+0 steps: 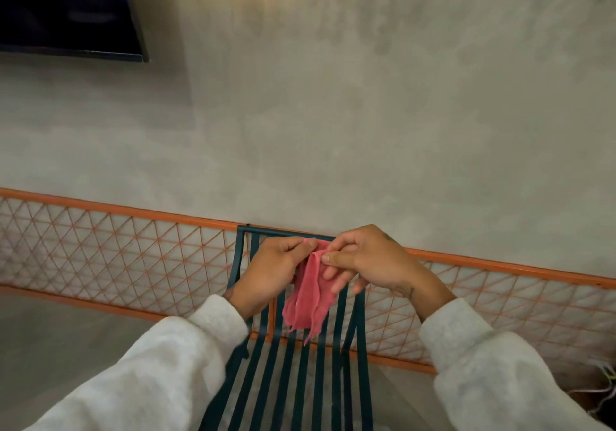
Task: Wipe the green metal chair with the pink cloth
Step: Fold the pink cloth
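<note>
The green metal chair stands right below me, its slatted seat and backrest running up to a top rail near the wall. A pink cloth hangs folded in front of the backrest, held in the air above the seat. My left hand pinches the cloth's top edge from the left. My right hand pinches the same top edge from the right with thumb and forefinger, its other fingers spread. Both hands hide the middle of the chair's top rail.
An orange metal lattice fence runs along the grey concrete wall just behind the chair. A dark screen hangs at upper left. Tangled cables lie on the floor at far right.
</note>
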`<action>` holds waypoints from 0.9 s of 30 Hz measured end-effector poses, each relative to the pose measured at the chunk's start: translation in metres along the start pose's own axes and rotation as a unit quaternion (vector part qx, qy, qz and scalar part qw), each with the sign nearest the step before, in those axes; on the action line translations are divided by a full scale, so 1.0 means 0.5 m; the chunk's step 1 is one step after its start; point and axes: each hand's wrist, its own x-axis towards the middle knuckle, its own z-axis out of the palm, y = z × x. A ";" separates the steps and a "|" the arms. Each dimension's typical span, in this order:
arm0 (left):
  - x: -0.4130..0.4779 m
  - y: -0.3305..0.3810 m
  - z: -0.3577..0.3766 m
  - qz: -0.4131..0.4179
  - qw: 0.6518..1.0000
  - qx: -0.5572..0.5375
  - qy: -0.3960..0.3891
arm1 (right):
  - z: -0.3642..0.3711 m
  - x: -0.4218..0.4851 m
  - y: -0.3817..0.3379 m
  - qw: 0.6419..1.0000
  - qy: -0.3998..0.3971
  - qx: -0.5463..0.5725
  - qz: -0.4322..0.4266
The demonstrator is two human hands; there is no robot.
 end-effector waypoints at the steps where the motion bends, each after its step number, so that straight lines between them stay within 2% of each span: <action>1: -0.002 0.000 0.002 -0.003 1.000 -0.002 -0.002 | 0.001 0.001 0.000 1.000 0.009 -0.007 -0.005; 11: -0.022 0.002 0.037 -0.007 0.998 -0.065 -0.018 | 0.001 -0.002 0.018 0.996 0.089 0.026 -0.017; 15: -0.032 0.001 0.042 0.005 0.997 -0.074 -0.039 | -0.010 0.003 0.029 0.986 0.141 -0.062 -0.058; 17: -0.034 0.000 0.038 0.002 0.997 -0.071 -0.029 | -0.026 0.003 0.038 0.980 0.123 -0.134 -0.084; 19: -0.034 0.002 0.030 -0.008 0.997 -0.075 -0.018 | -0.049 0.004 0.050 0.976 0.064 -0.184 -0.095; 22: -0.034 0.003 0.018 -0.022 0.996 -0.089 0.002 | -0.071 0.004 0.058 0.978 -0.015 -0.189 -0.092; 24: -0.038 0.001 0.014 -0.023 0.994 -0.103 0.013 | -0.067 0.008 0.061 0.984 -0.038 -0.141 -0.098; 27: -0.052 -0.008 0.001 -0.033 0.986 -0.159 0.033 | -0.025 0.015 0.066 0.993 -0.067 0.060 -0.076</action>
